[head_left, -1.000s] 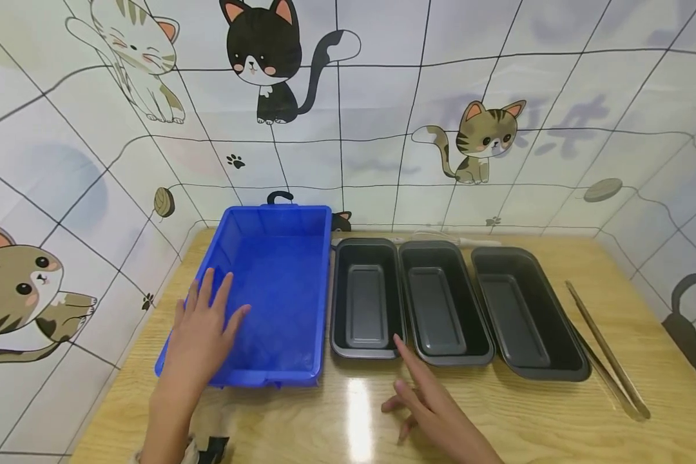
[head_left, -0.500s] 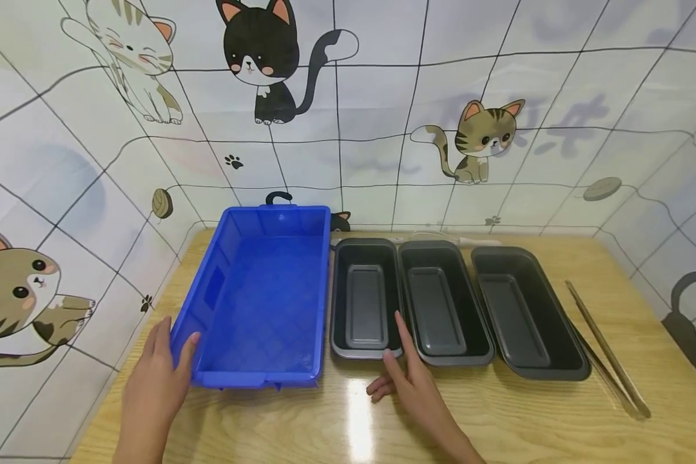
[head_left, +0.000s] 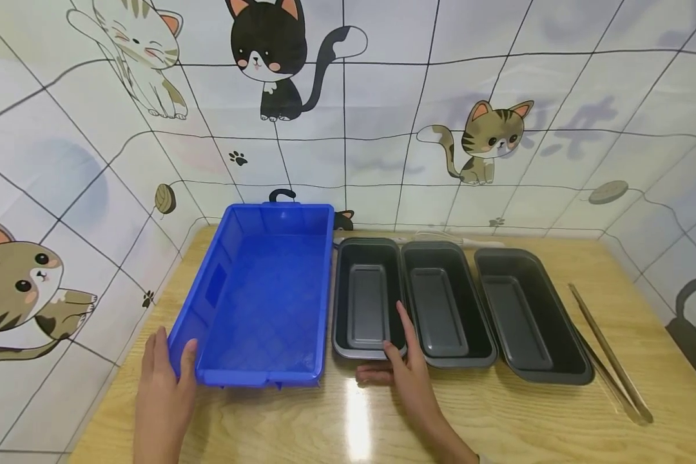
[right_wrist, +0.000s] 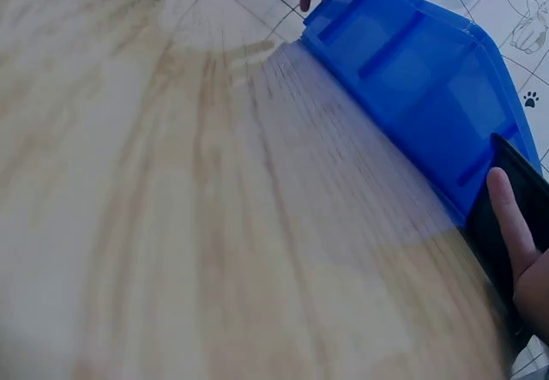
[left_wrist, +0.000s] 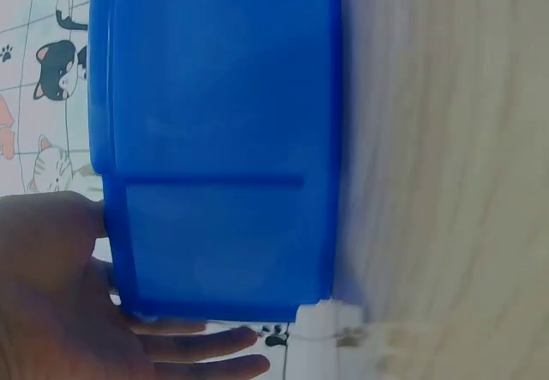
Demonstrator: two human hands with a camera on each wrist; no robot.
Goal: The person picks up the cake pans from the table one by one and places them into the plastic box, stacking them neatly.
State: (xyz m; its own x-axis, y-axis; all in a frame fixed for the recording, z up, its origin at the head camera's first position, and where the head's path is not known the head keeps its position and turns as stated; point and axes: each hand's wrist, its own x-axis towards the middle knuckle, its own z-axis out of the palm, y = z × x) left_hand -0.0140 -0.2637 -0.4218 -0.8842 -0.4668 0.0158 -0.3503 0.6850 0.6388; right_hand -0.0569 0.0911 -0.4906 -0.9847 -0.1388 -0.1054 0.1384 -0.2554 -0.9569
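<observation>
At the left of the table stands a blue plastic tray (head_left: pixel 267 296), nothing lying in it. My left hand (head_left: pixel 165 390) is at its near left corner, the thumb by the front rim and the straight fingers along the outer side. In the left wrist view these fingers (left_wrist: pixel 210 346) stretch past the tray's wall. My right hand (head_left: pixel 412 380) touches the near right corner of a dark grey loaf pan (head_left: pixel 367 303). Thumb and index finger lie over its rim; the other fingers extend in front of it. The right wrist view shows one straight finger (right_wrist: pixel 510 217) against the pan's outer wall.
Two more dark loaf pans (head_left: pixel 441 309) (head_left: pixel 524 316) stand to the right. Beside the last lie metal tongs (head_left: pixel 609 351). A whisk (head_left: pixel 441 239) lies behind the pans, against the cat-print wall covering (head_left: pixel 377 161). The wooden tabletop (head_left: pixel 301 425) runs along the front.
My left hand has moved from above the tray down to its near left corner. My right hand has come up to the near right corner of the leftmost loaf pan.
</observation>
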